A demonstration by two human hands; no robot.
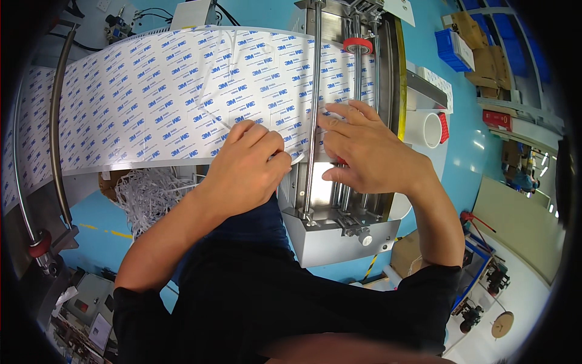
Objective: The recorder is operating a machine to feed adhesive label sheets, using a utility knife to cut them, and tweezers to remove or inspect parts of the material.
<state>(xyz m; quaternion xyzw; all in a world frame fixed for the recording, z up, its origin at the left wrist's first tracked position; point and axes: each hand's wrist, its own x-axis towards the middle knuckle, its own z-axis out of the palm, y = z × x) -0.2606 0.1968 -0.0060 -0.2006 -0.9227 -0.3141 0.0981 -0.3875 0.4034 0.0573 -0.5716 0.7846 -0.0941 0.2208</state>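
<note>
A wide white sheet (163, 97) with a repeated blue print runs from the left into a machine with metal rods. My left hand (250, 167) is closed at the sheet's near edge, its fingers curled and pinched on the material; the fingertips are partly hidden. From near these fingers a thin crease or loose edge runs up the sheet. My right hand (370, 148) lies over the machine's rods, fingers apart, its fingertips at the sheet beside the front metal rod (314, 91). It holds nothing that I can see. A red-rimmed roller (357, 45) sits farther back on a rod.
A bin of shredded white strips (151, 197) stands below the sheet. At the left, a dark metal bar (56, 121) crosses the sheet. Right of the machine are a white roll core (424, 129) and a blue crate (456, 51). The machine's grey end block (339, 239) is close to my body.
</note>
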